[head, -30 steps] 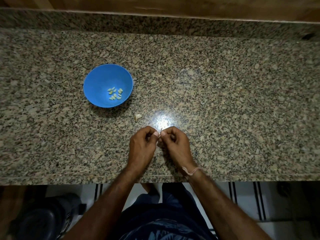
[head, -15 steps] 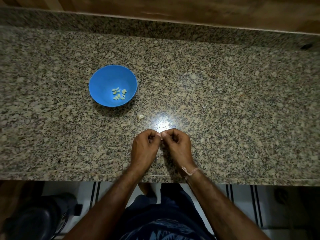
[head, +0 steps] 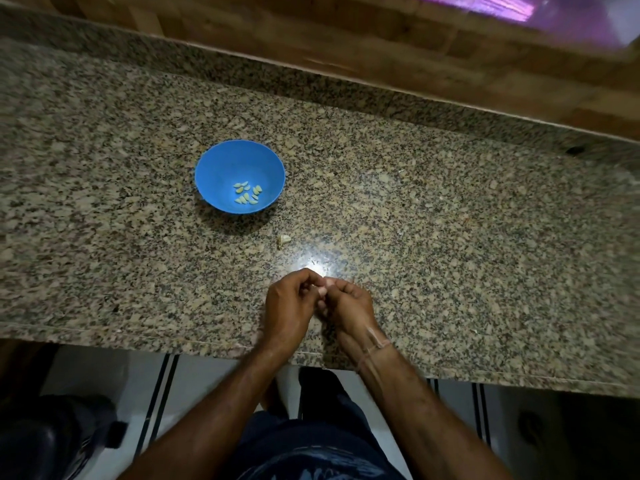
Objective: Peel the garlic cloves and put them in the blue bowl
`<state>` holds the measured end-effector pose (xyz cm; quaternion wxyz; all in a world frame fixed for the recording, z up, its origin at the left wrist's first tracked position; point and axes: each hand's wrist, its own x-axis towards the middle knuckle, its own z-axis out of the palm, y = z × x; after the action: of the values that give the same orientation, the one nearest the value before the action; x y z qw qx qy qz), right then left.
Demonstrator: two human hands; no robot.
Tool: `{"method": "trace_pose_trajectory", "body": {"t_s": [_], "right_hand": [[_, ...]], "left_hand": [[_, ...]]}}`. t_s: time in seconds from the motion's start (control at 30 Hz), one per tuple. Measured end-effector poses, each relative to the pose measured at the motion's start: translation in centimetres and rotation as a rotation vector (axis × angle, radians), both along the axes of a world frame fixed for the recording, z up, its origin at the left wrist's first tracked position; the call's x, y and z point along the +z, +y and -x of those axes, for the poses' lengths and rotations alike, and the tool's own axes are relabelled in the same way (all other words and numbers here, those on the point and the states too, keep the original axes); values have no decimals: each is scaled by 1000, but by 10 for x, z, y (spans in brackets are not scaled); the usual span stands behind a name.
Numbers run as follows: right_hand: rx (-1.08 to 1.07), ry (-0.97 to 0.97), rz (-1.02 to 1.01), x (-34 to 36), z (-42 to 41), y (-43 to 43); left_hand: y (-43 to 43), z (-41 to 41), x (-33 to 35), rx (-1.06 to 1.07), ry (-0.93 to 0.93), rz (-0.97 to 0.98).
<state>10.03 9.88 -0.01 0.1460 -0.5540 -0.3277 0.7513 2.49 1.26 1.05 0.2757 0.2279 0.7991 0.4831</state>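
Note:
A blue bowl (head: pixel 221 168) stands on the granite counter, left of centre, with several pale peeled garlic cloves (head: pixel 246 193) in its bottom. Nearer the counter's front edge my left hand (head: pixel 289 304) and my right hand (head: pixel 349 304) meet fingertip to fingertip. Both have curled fingers and pinch a small garlic clove (head: pixel 320 290) between them; the fingers hide most of it. One small pale piece of garlic or skin (head: pixel 284 239) lies on the counter between the bowl and my hands.
The speckled granite counter (head: pixel 450 237) runs the width of the view, with a raised granite lip and wooden wall behind. Its front edge sits just under my wrists. Below are a tiled floor and a dark object (head: pixel 52 441) at lower left.
The view has tilted and shifted, so the bowl appears further right. My hands stay together on the clove, with the right fingers now overlapping the left ones more closely.

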Motion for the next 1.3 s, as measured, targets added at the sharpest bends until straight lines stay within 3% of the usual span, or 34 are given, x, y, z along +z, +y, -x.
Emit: {"method": "trace_pose_trajectory", "body": {"t_s": [0.17,0.5,1.17,1.3], "right_hand": [[87,45,-109,14,-8,-1],[189,67,-225,25,-18,26],[252,197,-219,23,-28,47],[217,176,-188,17,-25,47]], "left_hand": [[0,3,6,82,-51,-37],[19,3,26,182,-440,-97],[36,-15,24,271,-518,8],[50,-23,24,224,-391,64]]}}
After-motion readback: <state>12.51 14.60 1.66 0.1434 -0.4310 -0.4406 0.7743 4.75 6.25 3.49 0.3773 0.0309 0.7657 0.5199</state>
